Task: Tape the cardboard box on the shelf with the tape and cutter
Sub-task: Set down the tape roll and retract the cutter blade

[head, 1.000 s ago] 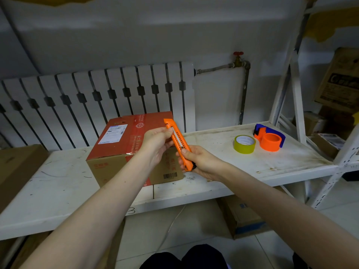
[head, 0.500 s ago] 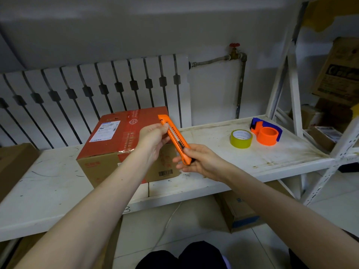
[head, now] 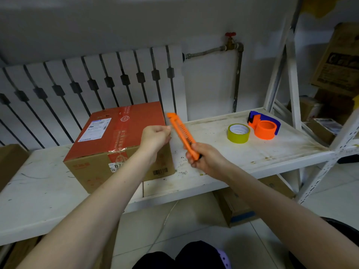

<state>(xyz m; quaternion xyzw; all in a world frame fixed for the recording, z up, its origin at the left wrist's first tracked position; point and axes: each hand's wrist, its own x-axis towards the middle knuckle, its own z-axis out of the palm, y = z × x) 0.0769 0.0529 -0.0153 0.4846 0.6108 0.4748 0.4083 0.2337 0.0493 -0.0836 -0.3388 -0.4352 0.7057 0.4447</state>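
Note:
A cardboard box (head: pixel 108 136) with a red top and a white label sits on the white shelf (head: pixel 252 150), left of centre. My right hand (head: pixel 206 158) grips the lower end of an orange utility cutter (head: pixel 180 133), which points up and to the left. My left hand (head: pixel 155 136) hovers beside the cutter's upper part in front of the box, fingers curled, a small gap between it and the cutter. A yellow tape roll (head: pixel 238 133) lies on the shelf to the right, with an orange and blue tape dispenser (head: pixel 264 128) beside it.
A white radiator (head: pixel 87 90) and a pipe with a red valve (head: pixel 231 41) run along the back wall. Brown boxes (head: pixel 338 61) stand on the neighbouring rack at right. Another box (head: pixel 239 208) lies on the floor under the shelf. A brown box (head: pixel 9 162) sits at far left.
My left hand has come off the cutter's upper part and drawn slightly left. The cutter stays in my right hand, tilted the same way. The camera view has shifted a little.

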